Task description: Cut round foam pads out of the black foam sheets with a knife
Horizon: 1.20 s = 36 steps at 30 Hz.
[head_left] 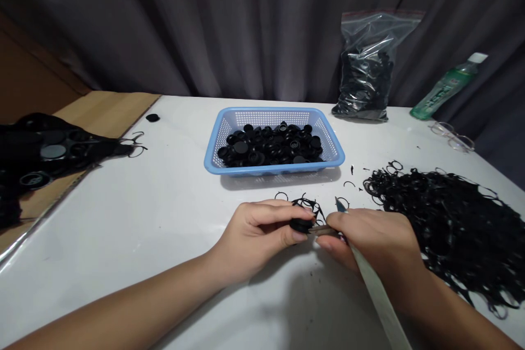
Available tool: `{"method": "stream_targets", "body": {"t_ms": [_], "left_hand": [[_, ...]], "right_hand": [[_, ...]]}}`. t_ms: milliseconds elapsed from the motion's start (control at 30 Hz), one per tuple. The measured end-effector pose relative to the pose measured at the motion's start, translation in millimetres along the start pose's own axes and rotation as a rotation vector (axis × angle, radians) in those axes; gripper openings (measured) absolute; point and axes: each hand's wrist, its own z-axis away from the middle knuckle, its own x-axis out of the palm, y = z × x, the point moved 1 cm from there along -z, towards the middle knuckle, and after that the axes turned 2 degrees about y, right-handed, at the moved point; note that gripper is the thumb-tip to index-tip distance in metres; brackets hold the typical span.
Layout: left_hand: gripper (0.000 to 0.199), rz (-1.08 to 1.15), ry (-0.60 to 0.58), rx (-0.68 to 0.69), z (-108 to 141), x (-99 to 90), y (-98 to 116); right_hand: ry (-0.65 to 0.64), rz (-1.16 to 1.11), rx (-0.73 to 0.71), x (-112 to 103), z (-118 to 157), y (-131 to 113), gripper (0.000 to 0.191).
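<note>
Between the fingertips and thumb of my left hand is a small round black rubber cap, held edge-on above the table. My right hand is closed around a thin metal blade, whose tip meets the cap's right edge. A bluish pointed tip sticks up beyond the right thumb. From beneath the same hand a long pale flat strip runs toward the front edge; whether it joins the blade is hidden. Thin black trimmed rings lie just behind both hands.
A blue basket of black caps stands behind my hands. Black ring scraps are heaped at right. Farther back are a filled zip bag, a green bottle and glasses. More black parts lie at left, near one loose cap.
</note>
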Motion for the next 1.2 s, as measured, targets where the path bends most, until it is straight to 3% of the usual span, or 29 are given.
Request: {"method": "stream_targets", "body": {"t_ms": [1200], "left_hand": [[0.029,-0.09,-0.05,0.098,2.2,-2.0,-2.6]], "right_hand": [[-0.004,-0.011,0.0,2.2,0.9,-0.7,0.053]]}}
